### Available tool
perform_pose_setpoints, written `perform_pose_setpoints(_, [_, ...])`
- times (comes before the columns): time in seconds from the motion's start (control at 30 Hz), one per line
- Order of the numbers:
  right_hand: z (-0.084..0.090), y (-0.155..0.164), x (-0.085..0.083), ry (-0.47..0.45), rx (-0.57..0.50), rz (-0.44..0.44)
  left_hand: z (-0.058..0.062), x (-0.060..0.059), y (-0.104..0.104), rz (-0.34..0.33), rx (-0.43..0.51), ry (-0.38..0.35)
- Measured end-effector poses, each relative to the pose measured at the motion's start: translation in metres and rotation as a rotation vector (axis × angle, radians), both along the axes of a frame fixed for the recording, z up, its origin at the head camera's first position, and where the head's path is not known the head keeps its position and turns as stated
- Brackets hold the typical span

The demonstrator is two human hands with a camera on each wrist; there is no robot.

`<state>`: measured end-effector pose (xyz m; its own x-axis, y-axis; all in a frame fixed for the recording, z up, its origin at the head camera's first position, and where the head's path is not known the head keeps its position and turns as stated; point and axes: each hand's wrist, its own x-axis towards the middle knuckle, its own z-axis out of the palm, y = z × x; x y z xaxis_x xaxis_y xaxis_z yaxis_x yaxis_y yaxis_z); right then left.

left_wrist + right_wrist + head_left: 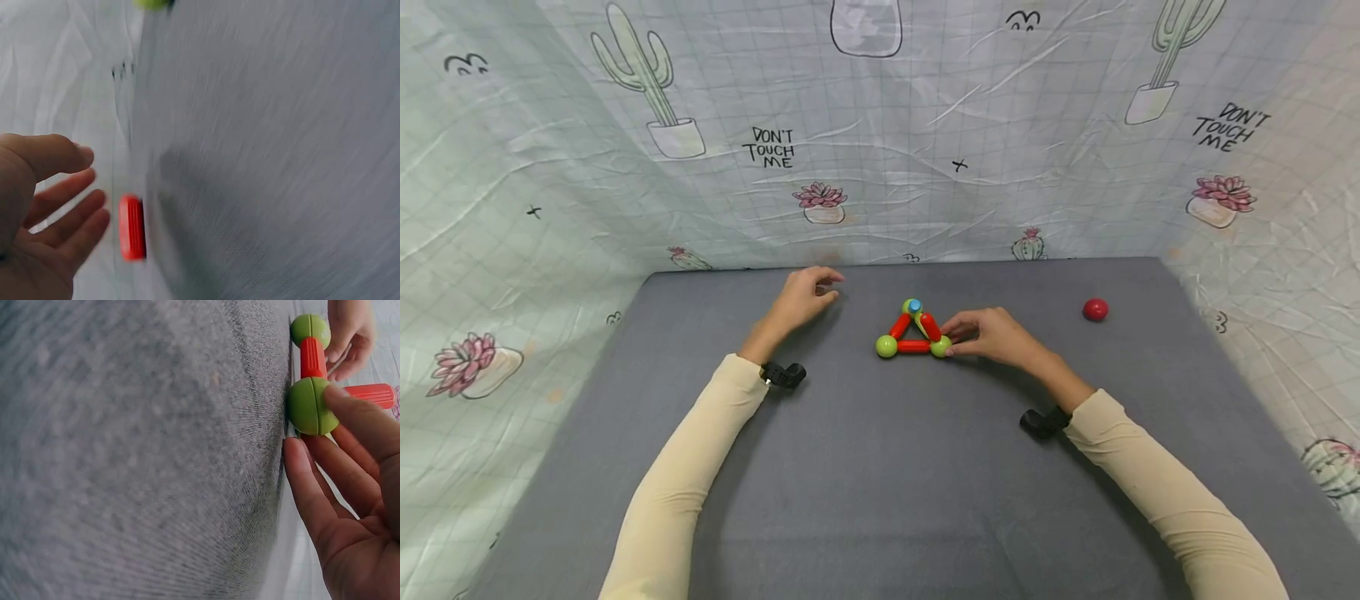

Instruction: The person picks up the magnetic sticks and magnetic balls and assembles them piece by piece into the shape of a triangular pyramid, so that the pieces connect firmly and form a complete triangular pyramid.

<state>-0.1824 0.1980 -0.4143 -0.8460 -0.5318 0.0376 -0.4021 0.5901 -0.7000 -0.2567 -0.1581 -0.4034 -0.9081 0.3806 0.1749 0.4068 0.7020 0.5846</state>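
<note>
Fingers of the right hand touch the triangle's green ball at 4 o'clock, not gripping; left hand open at 10 o'clock, empty.

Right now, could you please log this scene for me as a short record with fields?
Surface: grey felt-like table mat
Build: flat triangle of red plastic rods and green plastic balls, blue piece on its far corner
Right hand: fingers touch the triangle's near-right green ball
Left hand: open, holds nothing
Loose: red ball, far right
</note>
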Motion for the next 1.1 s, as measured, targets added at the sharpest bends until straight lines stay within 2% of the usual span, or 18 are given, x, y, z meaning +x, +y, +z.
perform_pose_setpoints(0.07, [-0.001, 0.000, -0.001, -0.005, -0.002, -0.004, 0.001, -0.012, -0.006, 0.030, -0.048, 0.031])
perform_pose_setpoints(0.2, [-0.003, -0.001, -0.002, -0.021, -0.004, -0.020, 0.002, -0.030, -0.010, 0.029, -0.125, 0.034])
perform_pose_setpoints(0.37, [-0.004, 0.000, -0.004, -0.057, -0.022, -0.036, 0.001, -0.042, -0.011, 0.015, -0.202, 0.022])
perform_pose_setpoints(0.73, [-0.003, 0.002, -0.013, -0.184, -0.061, -0.027, -0.004, -0.047, -0.013, 0.049, -0.226, 0.033])
perform_pose_setpoints(1.1, [0.002, 0.000, -0.013, -0.212, -0.020, -0.060, -0.006, -0.046, -0.014, 0.055, -0.205, 0.023])
